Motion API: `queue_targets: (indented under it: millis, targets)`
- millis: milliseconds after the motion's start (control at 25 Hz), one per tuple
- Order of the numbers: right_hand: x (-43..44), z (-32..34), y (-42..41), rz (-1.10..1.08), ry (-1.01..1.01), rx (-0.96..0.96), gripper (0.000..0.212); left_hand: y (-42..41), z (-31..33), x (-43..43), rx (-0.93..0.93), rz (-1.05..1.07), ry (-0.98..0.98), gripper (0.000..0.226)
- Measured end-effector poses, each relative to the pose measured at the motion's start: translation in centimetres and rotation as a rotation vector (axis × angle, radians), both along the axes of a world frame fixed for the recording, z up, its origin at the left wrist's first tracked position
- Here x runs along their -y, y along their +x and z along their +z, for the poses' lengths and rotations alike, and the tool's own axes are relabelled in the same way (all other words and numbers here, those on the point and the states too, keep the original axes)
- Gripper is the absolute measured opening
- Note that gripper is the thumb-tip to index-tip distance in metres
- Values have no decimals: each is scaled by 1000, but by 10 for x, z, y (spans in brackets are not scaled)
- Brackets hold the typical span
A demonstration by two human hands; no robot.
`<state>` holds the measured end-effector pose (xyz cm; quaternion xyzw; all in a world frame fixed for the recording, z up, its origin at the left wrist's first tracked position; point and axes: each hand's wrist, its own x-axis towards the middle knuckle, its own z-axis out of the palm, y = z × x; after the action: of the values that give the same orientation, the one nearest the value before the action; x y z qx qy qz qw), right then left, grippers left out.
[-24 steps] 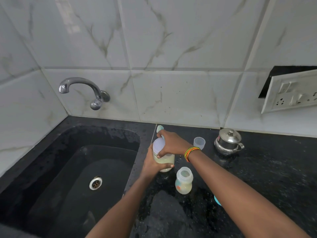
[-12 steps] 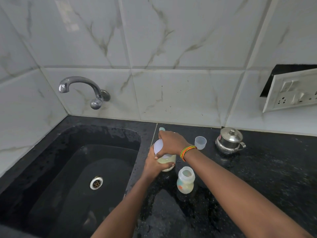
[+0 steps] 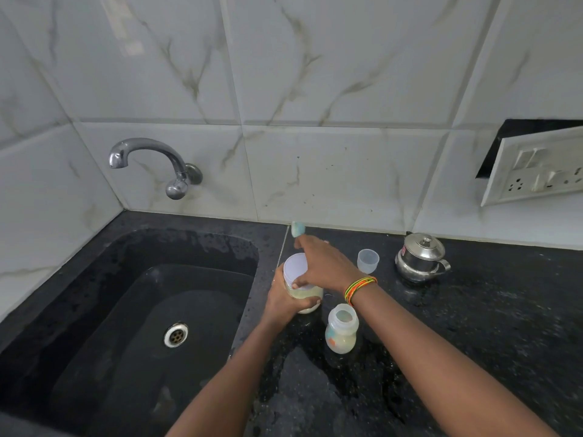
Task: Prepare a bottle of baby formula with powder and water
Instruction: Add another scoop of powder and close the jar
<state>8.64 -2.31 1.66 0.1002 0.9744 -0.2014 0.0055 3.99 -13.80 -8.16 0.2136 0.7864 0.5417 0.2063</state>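
Pale powder sits in the translucent jar (image 3: 303, 290) at centre frame, left hand (image 3: 285, 299) wrapped round it, right hand (image 3: 325, 266) pinching a scoop; open bottle (image 3: 342, 332) awaits powder, then water.

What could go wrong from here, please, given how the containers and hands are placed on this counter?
The jar, gripped by the left hand while the right hand works at its lid, stands close to the sink edge; a slip might tip it in. The open baby bottle stands uncapped just beside the right forearm, which could knock it over. The black counter looks wet, so things may slide.
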Motion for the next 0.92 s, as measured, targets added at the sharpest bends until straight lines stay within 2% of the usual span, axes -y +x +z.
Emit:
queue_targets:
  millis: [80,160,360,440,600,680,800,920]
  targets:
    - [-1,-4,-5,58,-95,76,67,0,0,0,-6,2,3,104]
    - [1,-9,-9,6,-109,74,68,0,0,0,-4,3,-17,104]
    - [5,0,-5,-251,119,-8,77,0,0,0,2,18,-25,98]
    - [4,2,-3,-165,116,-19,77,-1,-2,0,-2,14,-24,100]
    - [0,-4,-7,45,-75,58,76,-2,-3,-1,-8,16,-19,100]
    - [2,-6,-9,-20,-123,25,72,-1,-1,0,-22,12,-31,101]
    - [7,-10,-8,-217,-35,-48,83,-1,-2,-1,-20,8,-53,103]
    - [6,-9,-8,-145,32,-91,79,-1,-2,-1,-24,19,-70,103]
